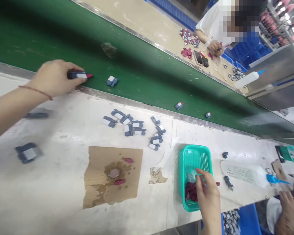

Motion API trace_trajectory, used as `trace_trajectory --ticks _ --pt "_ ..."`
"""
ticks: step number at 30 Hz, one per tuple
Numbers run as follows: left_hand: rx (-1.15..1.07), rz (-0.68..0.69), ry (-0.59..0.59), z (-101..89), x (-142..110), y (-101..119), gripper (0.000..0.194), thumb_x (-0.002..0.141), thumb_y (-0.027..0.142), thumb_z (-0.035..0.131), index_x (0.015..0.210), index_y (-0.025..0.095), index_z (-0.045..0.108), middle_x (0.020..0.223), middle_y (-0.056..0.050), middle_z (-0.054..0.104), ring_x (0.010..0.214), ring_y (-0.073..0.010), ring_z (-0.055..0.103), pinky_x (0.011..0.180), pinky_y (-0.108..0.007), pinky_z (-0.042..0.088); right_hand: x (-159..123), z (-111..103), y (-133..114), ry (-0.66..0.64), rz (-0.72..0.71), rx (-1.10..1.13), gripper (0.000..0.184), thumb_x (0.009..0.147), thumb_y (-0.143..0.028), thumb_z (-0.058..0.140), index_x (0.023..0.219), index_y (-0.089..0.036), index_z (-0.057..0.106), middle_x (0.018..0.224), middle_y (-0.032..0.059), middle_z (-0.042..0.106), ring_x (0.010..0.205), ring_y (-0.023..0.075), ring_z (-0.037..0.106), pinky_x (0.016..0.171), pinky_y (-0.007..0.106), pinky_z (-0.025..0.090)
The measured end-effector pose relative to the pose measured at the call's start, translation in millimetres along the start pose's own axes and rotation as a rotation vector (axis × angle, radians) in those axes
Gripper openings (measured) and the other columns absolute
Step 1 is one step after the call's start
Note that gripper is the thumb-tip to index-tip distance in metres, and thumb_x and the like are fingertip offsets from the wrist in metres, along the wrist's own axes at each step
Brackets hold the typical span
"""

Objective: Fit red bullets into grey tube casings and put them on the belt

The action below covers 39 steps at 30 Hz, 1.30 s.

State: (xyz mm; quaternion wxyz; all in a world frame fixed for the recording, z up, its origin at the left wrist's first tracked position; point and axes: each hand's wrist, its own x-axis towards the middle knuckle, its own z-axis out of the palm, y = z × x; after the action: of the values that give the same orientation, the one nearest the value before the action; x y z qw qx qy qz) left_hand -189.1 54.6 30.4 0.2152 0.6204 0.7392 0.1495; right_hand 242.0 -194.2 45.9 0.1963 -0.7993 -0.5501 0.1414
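Observation:
My left hand (pixel 55 78) is closed on a small dark blue and white plastic part (pixel 76 75) with a red tip, held over the near edge of the green conveyor belt (pixel 142 78). A similar blue and white part (pixel 112 81) lies on the belt just right of it. My right hand (pixel 208 189) reaches over a turquoise basket (pixel 182 176), its thumb and forefinger apart and nothing visible between them. Dark red pieces (pixel 191 192) fill the basket's near end, partly hidden under that hand.
Several blue and white parts (pixel 138 124) lie on the white table. A stained cardboard sheet (pixel 134 186) bears a round disc and two red pieces. Two red-tipped parts (pixel 179 105) sit farther along the belt. Across it a co-worker (pixel 214 47) handles pieces; another person's hands (pixel 289 205) show lower right.

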Motion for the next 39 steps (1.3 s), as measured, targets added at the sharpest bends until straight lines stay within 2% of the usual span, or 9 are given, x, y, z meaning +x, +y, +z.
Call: trace_trajectory --ticks 5,11,17,22,24,27,32,36,39 --pt "-0.001 0.182 0.034 18.8 12 18 0.062 0.093 0.045 0.043 0.138 0.002 0.043 0.149 -0.017 0.037 0.138 -0.0423 0.021 0.113 -0.051 0.012 -10 -3 29 -0.231 -0.021 -0.104 0.023 0.079 -0.027 0.053 0.092 -0.023 0.071 0.098 0.0095 0.071 0.100 0.0309 0.063 0.084 0.046 0.050" --pt "0.062 0.314 -0.135 35.0 14 59 0.069 0.092 0.054 0.044 0.136 0.001 0.044 0.140 -0.017 0.044 0.132 -0.0415 0.027 0.113 -0.050 0.016 -10 1 26 -0.311 -0.094 -0.075 0.016 0.079 -0.020 0.054 0.069 -0.024 0.065 0.071 0.0036 0.069 0.076 0.0263 0.064 0.087 0.049 0.048" --pt "0.107 0.320 -0.189 44.6 9 80 0.058 0.095 0.039 0.038 0.133 -0.004 0.046 0.137 -0.026 0.043 0.121 -0.0464 0.044 0.101 -0.055 0.034 -10 1 17 -0.313 -0.102 -0.084 0.013 0.080 -0.019 0.055 0.069 -0.024 0.062 0.068 0.0027 0.066 0.074 0.0263 0.061 0.089 0.051 0.045" --pt "-0.110 0.274 -0.136 43.1 0 85 0.052 0.094 0.030 0.040 0.133 -0.003 0.047 0.130 -0.022 0.054 0.115 -0.0362 0.053 0.103 -0.047 0.036 -10 0 12 -0.247 0.061 0.113 0.017 0.086 -0.034 0.056 0.077 -0.022 0.064 0.075 0.0054 0.068 0.073 0.0240 0.063 0.068 0.037 0.051" --pt "-0.391 0.141 -0.195 40.7 -10 85 0.047 0.093 0.030 0.042 0.128 0.000 0.052 0.119 -0.017 0.063 0.099 -0.0272 0.060 0.092 -0.039 0.045 -10 -1 10 -0.205 0.168 0.327 0.020 0.086 -0.039 0.059 0.085 -0.021 0.066 0.078 0.0053 0.069 0.070 0.0210 0.064 0.062 0.032 0.051" --pt "-0.767 -0.078 -0.447 38.5 -39 81 0.034 0.090 0.029 0.044 0.107 0.007 0.064 0.104 -0.010 0.071 0.076 -0.0169 0.062 0.068 -0.026 0.049 -9 3 0 -0.098 0.300 0.730 0.022 0.075 -0.042 0.074 0.081 -0.020 0.070 0.076 0.0032 0.070 0.063 0.0152 0.064 0.058 0.025 0.053" --pt "-0.905 -0.061 -0.808 42.3 -105 63 0.031 0.077 0.042 0.066 0.095 0.016 0.067 0.087 -0.005 0.074 0.079 -0.0193 0.067 0.070 -0.026 0.052 -2 19 -33 -0.053 0.583 1.200 0.035 0.050 -0.033 0.092 0.078 -0.020 0.076 0.076 0.0032 0.074 0.067 0.0123 0.068 0.060 0.017 0.057" --pt "-0.996 -0.040 -0.926 48.3 -149 50 0.032 0.080 0.047 0.064 0.091 0.017 0.068 0.092 -0.006 0.074 0.073 -0.0196 0.067 0.066 -0.027 0.053 -2 37 -63 -0.155 0.672 1.293 0.038 0.048 -0.033 0.093 0.079 -0.020 0.077 0.072 0.0024 0.074 0.063 0.0107 0.068 0.057 0.015 0.057" --pt "-1.042 -0.076 -0.901 50.1 -173 43 0.034 0.079 0.047 0.065 0.095 0.018 0.068 0.091 -0.006 0.073 0.076 -0.0202 0.067 0.071 -0.029 0.055 -6 55 -83 -0.244 0.558 1.273 0.030 0.055 -0.038 0.090 0.073 -0.019 0.075 0.064 0.0020 0.071 0.055 0.0106 0.065 0.051 0.017 0.055"
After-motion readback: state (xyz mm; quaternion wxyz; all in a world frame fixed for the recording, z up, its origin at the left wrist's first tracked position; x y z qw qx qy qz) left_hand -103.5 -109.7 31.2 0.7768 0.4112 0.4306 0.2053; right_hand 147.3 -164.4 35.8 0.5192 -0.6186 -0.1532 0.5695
